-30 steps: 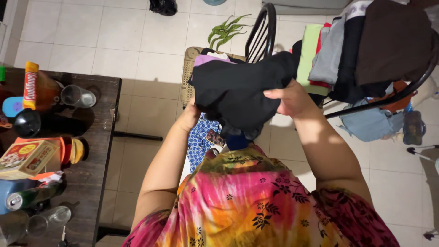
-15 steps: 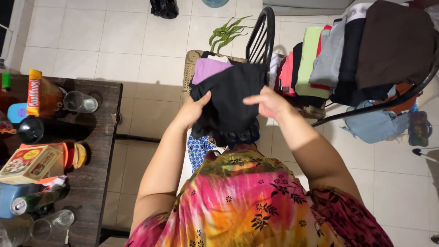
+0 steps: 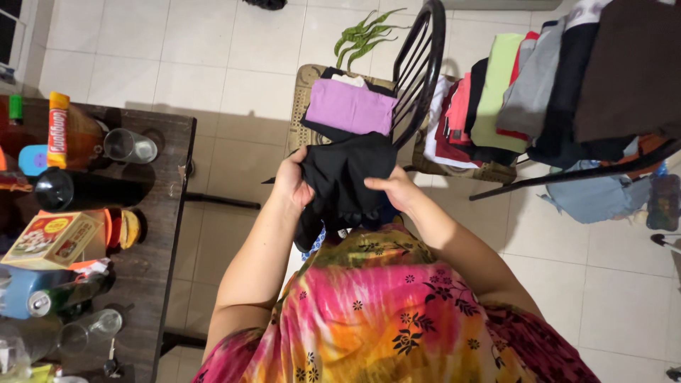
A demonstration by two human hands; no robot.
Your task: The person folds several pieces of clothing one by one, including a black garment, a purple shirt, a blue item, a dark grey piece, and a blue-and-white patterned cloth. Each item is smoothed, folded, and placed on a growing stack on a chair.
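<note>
I hold a black garment (image 3: 344, 177) bunched in front of my chest. My left hand (image 3: 291, 181) grips its left edge and my right hand (image 3: 394, 191) grips its right side, both close together. Just beyond it, a folded purple cloth (image 3: 351, 106) lies on a small stack on a woven chair seat (image 3: 301, 78). The black metal chair back (image 3: 418, 64) rises beside the stack. Part of the garment hangs down behind my hands, hidden by my colourful dress.
A dark wooden table (image 3: 152, 234) at left carries bottles, glasses (image 3: 130, 147) and a box (image 3: 50, 240). A second chair at right holds a pile of folded clothes (image 3: 539, 85). Green chillies (image 3: 362, 37) lie on the white tiled floor.
Both hands have drawn the black garment down and toward my body, folding it smaller. The purple cloth on the chair is now uncovered. My right hand moved from the garment's top to its side.
</note>
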